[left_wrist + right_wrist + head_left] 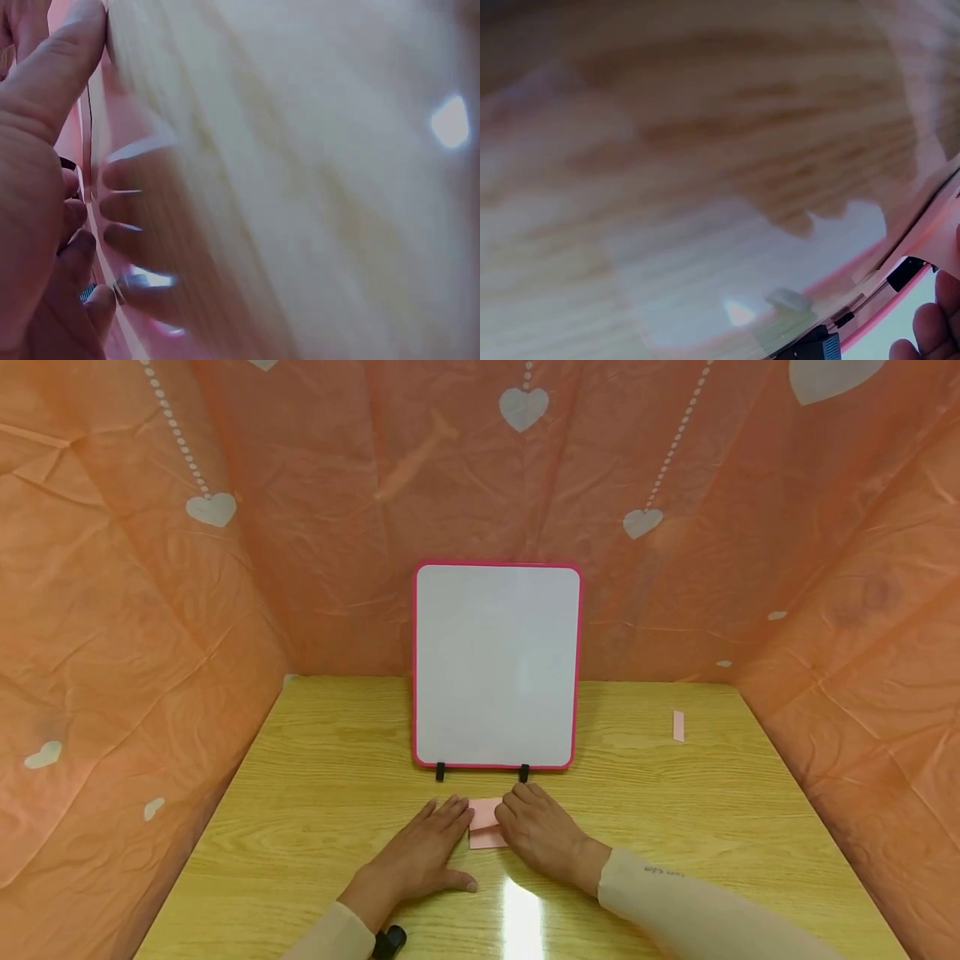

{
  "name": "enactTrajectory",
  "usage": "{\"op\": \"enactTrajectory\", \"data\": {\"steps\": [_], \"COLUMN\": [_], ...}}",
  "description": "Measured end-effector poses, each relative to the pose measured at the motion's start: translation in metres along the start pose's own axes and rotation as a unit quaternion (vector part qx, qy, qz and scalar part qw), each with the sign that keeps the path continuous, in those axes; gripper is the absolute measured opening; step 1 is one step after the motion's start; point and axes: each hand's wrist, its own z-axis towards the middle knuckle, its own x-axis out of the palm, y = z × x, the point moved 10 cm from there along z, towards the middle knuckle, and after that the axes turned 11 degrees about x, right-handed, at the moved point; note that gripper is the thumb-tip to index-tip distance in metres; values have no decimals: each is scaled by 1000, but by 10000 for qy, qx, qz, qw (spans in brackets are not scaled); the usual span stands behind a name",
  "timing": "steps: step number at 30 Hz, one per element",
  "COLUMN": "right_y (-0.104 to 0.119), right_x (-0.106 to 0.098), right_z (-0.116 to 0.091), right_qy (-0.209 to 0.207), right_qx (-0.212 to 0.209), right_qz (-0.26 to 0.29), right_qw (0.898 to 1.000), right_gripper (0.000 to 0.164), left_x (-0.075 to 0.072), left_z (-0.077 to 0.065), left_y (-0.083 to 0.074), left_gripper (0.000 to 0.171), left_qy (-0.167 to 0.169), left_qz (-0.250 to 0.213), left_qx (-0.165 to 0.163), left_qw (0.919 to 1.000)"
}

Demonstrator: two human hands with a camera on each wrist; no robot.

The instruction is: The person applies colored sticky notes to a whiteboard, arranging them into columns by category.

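Note:
A small pink sheet of paper lies on the table in front of the whiteboard, with a crease or folded edge running across it. My left hand rests flat at its left side, fingers extended and fingertips touching the paper's edge. From the right, my right hand has curled fingers that pinch the paper and cover its right part. The right wrist view shows a flap of the pink paper standing up beside the curled fingers. In the left wrist view, the left thumb stretches along the paper.
A white board with a pink frame stands upright behind the hands on black feet. A narrow pink paper strip lies at the back right of the shiny wooden table. Orange cloth with white hearts surrounds the table.

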Motion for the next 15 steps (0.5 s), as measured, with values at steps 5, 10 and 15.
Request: {"op": "enactTrajectory", "data": {"steps": [5,10,15], "right_y": [0,-1,-3], "right_x": [-3,-6,-6], "right_z": [0,2,5], "right_qy": [-135,-225,-188], "right_qx": [-19,41,124], "right_qz": [54,13,7], "right_qw": [9999,9997,9997], "right_gripper": [19,18,17], "left_x": [-1,-2,-2], "left_z": [-16,-30,-30], "left_y": [-1,-11,-30], "left_gripper": [95,83,66], "left_qy": [65,130,-1], "left_qz": [289,580,868], "left_qx": [-39,122,622], "left_qw": [9996,9982,9943]}}
